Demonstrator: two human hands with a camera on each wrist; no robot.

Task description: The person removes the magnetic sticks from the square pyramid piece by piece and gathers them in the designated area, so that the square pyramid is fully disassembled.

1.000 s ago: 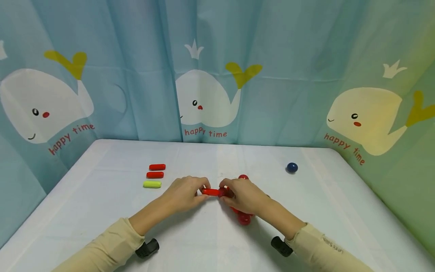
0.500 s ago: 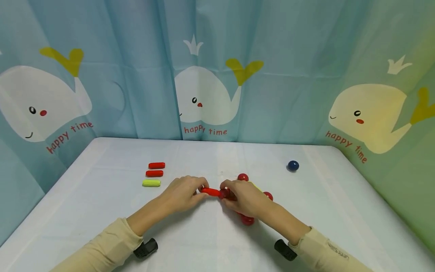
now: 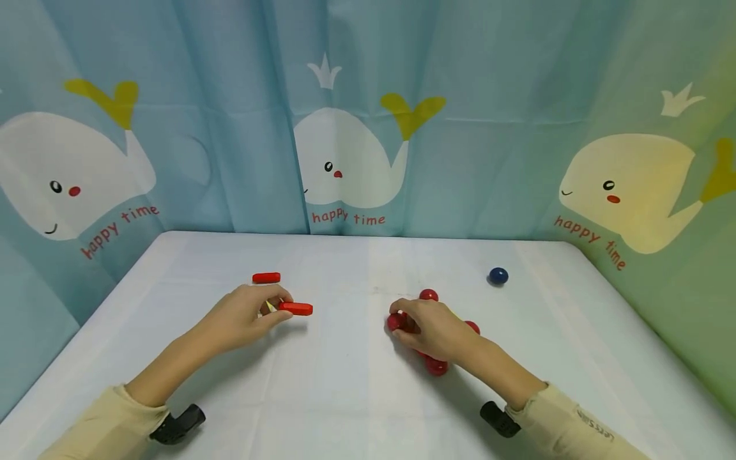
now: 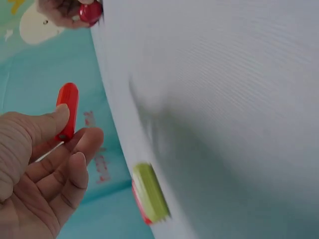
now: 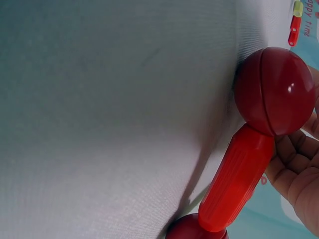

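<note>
In the head view my left hand pinches a red rod between thumb and fingers, above the table and apart from the other pieces. The left wrist view shows this red rod sticking up past the thumb. My right hand holds a dark red ball with its fingertips. That ball joins a red ribbed rod, which runs to another dark red ball. More red balls show around the right hand, which hides much of the joined piece.
A red rod lies beyond the left hand. A yellow-green rod lies on the table, mostly hidden by that hand in the head view. A dark blue ball sits at the back right. A whale-print curtain hangs behind the white table.
My left hand has moved left with a red rod, away from the ball in my right hand. The right hand and the joined balls have shifted slightly right.
</note>
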